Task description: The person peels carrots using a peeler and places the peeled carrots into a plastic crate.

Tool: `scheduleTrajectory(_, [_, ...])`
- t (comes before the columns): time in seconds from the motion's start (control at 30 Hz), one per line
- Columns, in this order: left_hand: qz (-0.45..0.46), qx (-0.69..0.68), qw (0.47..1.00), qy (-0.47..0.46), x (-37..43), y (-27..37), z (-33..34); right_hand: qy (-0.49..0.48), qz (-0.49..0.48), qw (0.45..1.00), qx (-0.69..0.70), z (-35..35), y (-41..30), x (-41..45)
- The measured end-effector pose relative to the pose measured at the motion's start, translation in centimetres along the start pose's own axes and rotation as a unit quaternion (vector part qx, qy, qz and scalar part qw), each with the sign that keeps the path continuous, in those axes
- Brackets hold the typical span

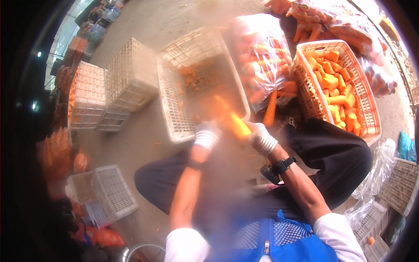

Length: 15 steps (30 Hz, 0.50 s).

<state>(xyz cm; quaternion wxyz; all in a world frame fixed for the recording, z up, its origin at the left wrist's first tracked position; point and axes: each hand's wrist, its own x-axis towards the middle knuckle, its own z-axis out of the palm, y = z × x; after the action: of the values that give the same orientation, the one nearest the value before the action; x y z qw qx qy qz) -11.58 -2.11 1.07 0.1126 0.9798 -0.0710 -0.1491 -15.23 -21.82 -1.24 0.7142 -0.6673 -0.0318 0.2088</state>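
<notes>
A long orange carrot (238, 123) slants over the near right corner of a white plastic crate (170, 108). Its near end sits in my right hand (260, 136), which wears a white striped knit glove. My left hand (207, 133), gloved the same way, is at the crate's near rim, left of the carrot. Blur hides its fingers, so I cannot tell whether it holds a tool. Orange carrot scraps (196, 78) lie on the crate's floor.
A clear plastic bag of carrots (262, 62) stands right of the crate, with one carrot (270, 109) sticking out. Beside my right knee is a crate of trimmed carrot pieces (370, 108). Stacked crates (131, 75) stand at the left; more carrot bags (347, 29) lie at the far right.
</notes>
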Motion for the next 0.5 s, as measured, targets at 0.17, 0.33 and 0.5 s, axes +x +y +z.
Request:
scheduleTrajectory(0.17, [0.019,-0.369,0.928,0.043,0.3,-4.7,3.5,0.003,-0.029,1.000,0.011,0.8,-0.8,0.3])
scheduleTrajectory(0.33, [0.125,-0.055,0.991,0.007,-2.5,0.6,1.6,0.028,-0.019,0.999,0.019,0.1,-0.3,0.1])
scheduleTrajectory(0.5, [0.042,-0.019,0.996,-0.073,-0.4,1.1,0.2,0.026,-0.023,0.999,0.002,-0.2,-0.6,-0.3])
